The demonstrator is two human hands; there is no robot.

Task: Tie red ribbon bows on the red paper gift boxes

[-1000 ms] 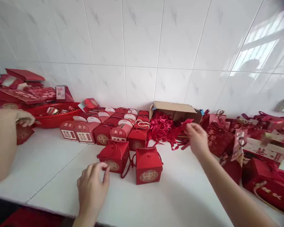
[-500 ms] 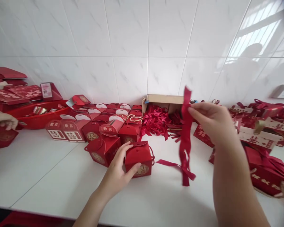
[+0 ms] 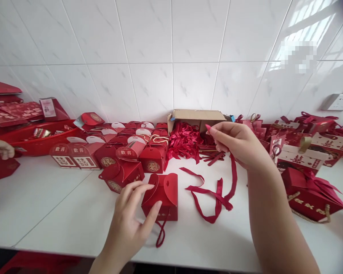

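Note:
A small red gift box [image 3: 163,211] with rounded top flaps stands on the white table, its dark red cord handle [image 3: 160,236] hanging toward me. My left hand [image 3: 131,213] is at the box's left side, thumb and fingers spread apart over its near corner. Whether the fingertips touch the card cannot be made out. My right hand [image 3: 236,142] is pinched on a dark red ribbon [image 3: 233,175], whose end sticks out between thumb and forefinger. Part of the ribbon is hidden behind the hand, and its lower part lies in loops on the table.
Rows of red gift boxes [image 3: 87,152] stand left of centre. A cardboard carton [image 3: 198,114] holds a heap of ribbons [image 3: 185,140]. Ribbon-tied boxes [image 3: 313,194] fill the right. At far left are a red basin [image 3: 40,146] and another person's hand [image 3: 1,147] at a box.
The gift box has turned, bringing its cord handle to the front. My left hand has loosened from around it. The ribbon, hanging upright before, now drapes onto the table, still in my right hand.

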